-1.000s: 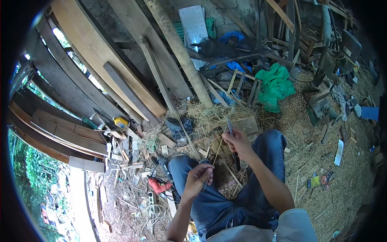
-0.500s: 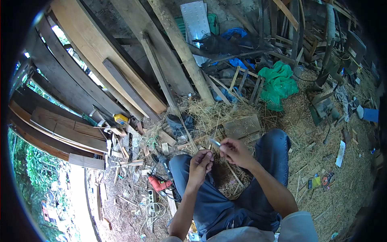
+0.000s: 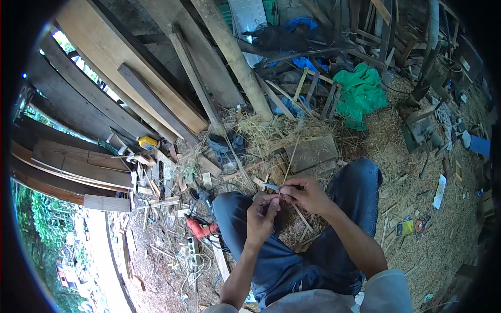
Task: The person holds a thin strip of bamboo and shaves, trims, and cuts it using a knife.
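Of our two hands, the right hand (image 3: 303, 195) grips one grey-bladed metal knife (image 3: 271, 187), and the left hand (image 3: 262, 215) pinches the near end of one thin straw-coloured strip (image 3: 290, 161), just beside the knife. Left of the knife lies one red-and-black power drill (image 3: 200, 228); beyond the knife, rightward, one crumpled green plastic sheet (image 3: 360, 95).

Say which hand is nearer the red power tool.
Left. The left hand is just across the left leg from the red power tool; the right hand is farther off, on the left hand's far side from it.
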The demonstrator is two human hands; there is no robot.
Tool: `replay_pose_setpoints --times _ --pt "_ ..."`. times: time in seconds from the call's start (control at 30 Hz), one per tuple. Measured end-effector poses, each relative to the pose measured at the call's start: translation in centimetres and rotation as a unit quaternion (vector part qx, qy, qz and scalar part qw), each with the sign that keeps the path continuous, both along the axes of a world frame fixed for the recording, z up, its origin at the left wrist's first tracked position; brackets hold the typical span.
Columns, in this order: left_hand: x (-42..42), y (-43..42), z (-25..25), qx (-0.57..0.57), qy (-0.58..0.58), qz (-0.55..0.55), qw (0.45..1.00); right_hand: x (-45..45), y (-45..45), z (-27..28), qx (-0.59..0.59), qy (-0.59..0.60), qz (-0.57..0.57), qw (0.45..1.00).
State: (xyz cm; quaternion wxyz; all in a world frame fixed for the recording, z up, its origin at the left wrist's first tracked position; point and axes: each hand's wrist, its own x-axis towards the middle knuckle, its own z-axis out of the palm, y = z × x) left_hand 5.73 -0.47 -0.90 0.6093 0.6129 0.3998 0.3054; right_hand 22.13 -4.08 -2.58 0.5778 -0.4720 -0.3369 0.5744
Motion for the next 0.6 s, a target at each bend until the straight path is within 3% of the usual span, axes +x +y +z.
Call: replay_pose_setpoints --times 0.07,0.4,0.47,0.6 --pt "-0.1 -0.3 -0.3 -0.007 -0.001 0.006 1.000 0.3 0.0 0.1 -0.002 -0.062 0.014 0.998" --pt "-0.9 -1.1 0.0 -0.054 0.004 0.030 0.998 0.6 0.1 -0.2 -0.033 -0.078 0.018 0.996" --pt "-1.0 -1.3 -0.1 -0.070 -0.002 0.035 0.997 1.1 0.1 -0.1 -0.035 -0.082 0.067 0.994" --pt "-0.6 -0.9 0.3 -0.056 -0.034 0.073 0.995 -0.4 0.2 -1.0 0.045 -0.128 0.034 0.990"
